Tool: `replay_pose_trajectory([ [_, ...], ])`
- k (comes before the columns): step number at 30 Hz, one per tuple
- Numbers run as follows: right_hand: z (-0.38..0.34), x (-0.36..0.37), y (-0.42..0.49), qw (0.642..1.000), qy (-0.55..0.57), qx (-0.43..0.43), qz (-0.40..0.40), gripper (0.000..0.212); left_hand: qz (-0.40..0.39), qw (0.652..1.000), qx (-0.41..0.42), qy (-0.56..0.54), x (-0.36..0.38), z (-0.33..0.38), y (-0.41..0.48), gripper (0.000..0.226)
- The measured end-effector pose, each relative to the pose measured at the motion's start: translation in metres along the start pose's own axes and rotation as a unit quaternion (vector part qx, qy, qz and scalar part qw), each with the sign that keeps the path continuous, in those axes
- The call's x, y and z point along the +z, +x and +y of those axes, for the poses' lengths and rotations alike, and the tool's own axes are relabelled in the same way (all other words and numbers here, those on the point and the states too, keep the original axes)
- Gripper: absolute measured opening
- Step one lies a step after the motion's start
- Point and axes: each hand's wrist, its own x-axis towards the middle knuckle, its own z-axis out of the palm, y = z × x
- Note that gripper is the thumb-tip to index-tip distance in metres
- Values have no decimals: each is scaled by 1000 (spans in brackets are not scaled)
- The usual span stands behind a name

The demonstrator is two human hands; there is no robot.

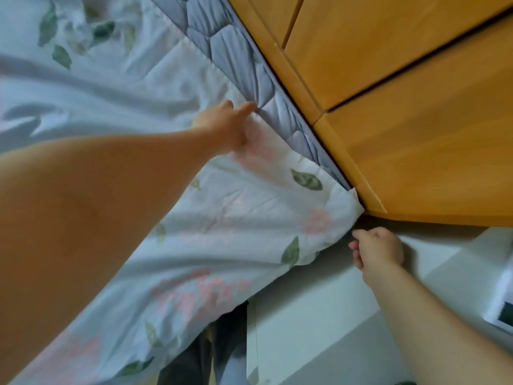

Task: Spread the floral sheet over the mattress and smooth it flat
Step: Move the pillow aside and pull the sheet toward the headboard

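Floral sheet: the floral sheet (222, 218) covers most of the mattress (238, 51), rumpled, with long folds running under my left forearm.
Sheet's far edge: it stops short of the wood, leaving a strip of grey quilted mattress bare along that side; the strip narrows toward the near corner.
Near corner: the sheet wraps over the mattress corner and hangs down in a rounded fold, just beside the end of the wooden panels (416, 134).
Left hand: my left hand (222, 126) lies on the sheet right at its far edge, with one of the fingers (248, 107) stretched out to where cloth meets quilting. I cannot tell whether the rest are grasping cloth or only pressing on it.
Right hand: my right hand (379, 250) is low, below the mattress corner, its fingers (356, 232) curled, their tips at the sheet's hanging fold. I cannot tell whether they pinch any cloth.
Wood side: the panels run tight along the mattress, with only a thin dark seam between them.
Open room: beneath the corner is a dark gap, then a pale surface (305, 315) spreading around my right arm.
Right border: a white object (499, 304) sits well apart from the sheet.
Under the hanging side: dark cloth (222, 343) shows below the sheet's lower edge.
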Motion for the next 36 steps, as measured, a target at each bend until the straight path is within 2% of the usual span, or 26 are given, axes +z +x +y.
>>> replay_pose_trajectory([
  [2, -5, 0, 0, 999, 49, 5, -4, 3, -10, 1000, 4, 9, -1, 2, 7, 47],
  [5, -10, 6, 6, 983, 163, 54, -63, 43, -12, 1000, 4, 18, -9, 1, 12, 44],
  [7, -10, 6, 11, 977, 165, 81, -110, 54, -27, 999, -11, 34, -14, -6, 11, 47],
  [11, -4, 4, 16, 980, 92, 73, -159, 44, -53, 998, -20, 39, -17, -16, 19, 43],
  [13, -3, 10, 17, 977, 128, 75, -150, 48, -65, 997, -32, 19, -21, -16, 22, 36],
  [16, -3, 16, 13, 975, 139, 56, -165, 47, -49, 997, -54, 26, -25, -26, 25, 38],
  [20, 2, 9, 13, 992, 47, -48, -109, 19, -8, 995, -91, 35, -31, -59, 27, 28],
  [22, 4, 9, 13, 993, 57, -68, -81, 13, 15, 994, -108, 19, -33, -69, 26, 20],
  [26, 7, 16, 2, 985, 107, -76, -113, 54, 29, 987, -106, -119, -33, -60, 22, 19],
  [28, 7, 17, -1, 980, 120, -80, -141, 62, 18, 979, -104, -171, -32, -51, 21, 20],
  [30, 5, 14, 2, 982, 111, -77, -134, 53, 13, 969, -108, -223, -31, -46, 19, 18],
  [33, 3, 9, 6, 992, 65, -85, -70, 23, 28, 952, -119, -282, -31, -47, 15, 20],
  [36, 6, 11, 3, 991, 125, -41, -27, 10, 96, 944, -126, -291, -35, -39, 14, 22],
])
